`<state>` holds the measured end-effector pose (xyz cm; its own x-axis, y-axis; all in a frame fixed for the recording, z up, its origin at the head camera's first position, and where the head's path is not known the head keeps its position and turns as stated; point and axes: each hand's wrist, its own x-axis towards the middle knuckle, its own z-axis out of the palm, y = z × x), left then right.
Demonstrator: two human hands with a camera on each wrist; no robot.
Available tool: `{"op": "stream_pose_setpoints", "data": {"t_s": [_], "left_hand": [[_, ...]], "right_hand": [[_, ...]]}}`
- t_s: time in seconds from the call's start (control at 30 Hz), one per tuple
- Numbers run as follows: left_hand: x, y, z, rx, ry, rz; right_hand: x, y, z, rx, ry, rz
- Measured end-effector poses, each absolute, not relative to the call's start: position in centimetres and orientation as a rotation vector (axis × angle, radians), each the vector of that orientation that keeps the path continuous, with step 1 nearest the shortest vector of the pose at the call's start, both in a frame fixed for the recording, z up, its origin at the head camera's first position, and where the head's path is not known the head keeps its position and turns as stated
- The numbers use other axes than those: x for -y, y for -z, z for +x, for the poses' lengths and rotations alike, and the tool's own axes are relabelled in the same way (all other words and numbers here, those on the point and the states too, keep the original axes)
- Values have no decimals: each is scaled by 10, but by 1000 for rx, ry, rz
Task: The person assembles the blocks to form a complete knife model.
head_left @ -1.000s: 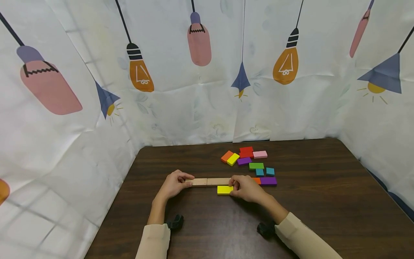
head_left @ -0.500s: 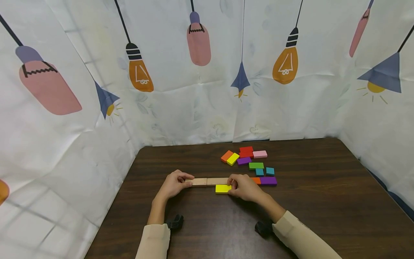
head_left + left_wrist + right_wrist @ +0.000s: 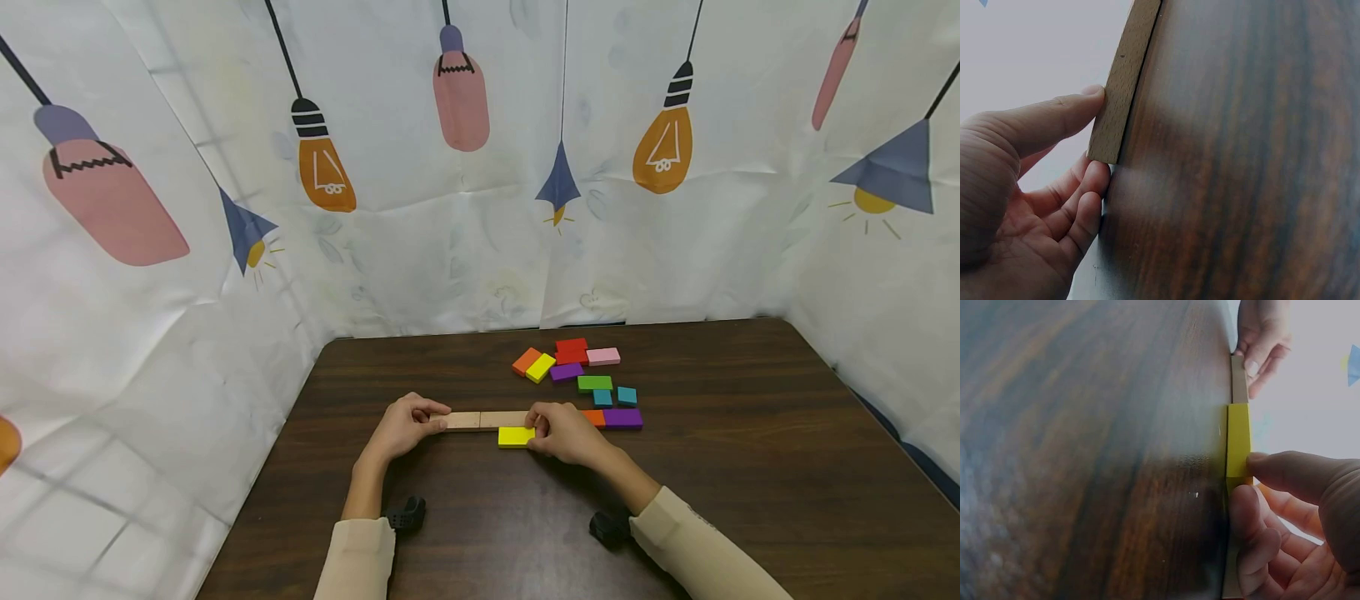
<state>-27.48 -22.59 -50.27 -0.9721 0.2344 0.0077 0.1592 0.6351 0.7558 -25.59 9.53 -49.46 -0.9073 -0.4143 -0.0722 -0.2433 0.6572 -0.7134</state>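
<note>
Two plain wooden blocks (image 3: 502, 419) lie end to end in a row that runs rightward under my right hand to an orange block (image 3: 595, 418) and a purple block (image 3: 623, 419). My left hand (image 3: 403, 428) pinches the row's left end; in the left wrist view its thumb presses the side of the wooden block (image 3: 1124, 81) and fingertips meet its end. With thumb and fingers my right hand (image 3: 570, 435) holds the right end of a yellow block (image 3: 515, 437). This block lies flat along the near side of the row, parallel to it.
Behind the row lie loose blocks: green (image 3: 595, 383), two teal (image 3: 626, 397), purple (image 3: 566, 372), pink (image 3: 603, 357), red (image 3: 572, 352), orange (image 3: 527, 361) and a second yellow one (image 3: 541, 367). A printed curtain (image 3: 465, 250) hangs past the far edge of the brown table (image 3: 720, 467).
My right hand has slid the yellow block slightly left and away from me, closer against the row. The left hand and the wooden blocks have stayed put.
</note>
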Motion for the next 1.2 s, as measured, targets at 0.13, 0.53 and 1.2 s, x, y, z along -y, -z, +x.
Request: {"op": "stream_pose_setpoints", "data": {"t_s": [0.13,0.53,1.2], "left_hand": [[226,503,-275,-2755,-1263,327],[226,503,-275,-2755,-1257,317],[226,502,-275,-2760,-1251,320]], "right_hand": [[-95,495,-256,-2655,1090,-553],[-94,495,-256,-2663,1084,-544],[-96,494,-255,-2655,1092,-533]]}}
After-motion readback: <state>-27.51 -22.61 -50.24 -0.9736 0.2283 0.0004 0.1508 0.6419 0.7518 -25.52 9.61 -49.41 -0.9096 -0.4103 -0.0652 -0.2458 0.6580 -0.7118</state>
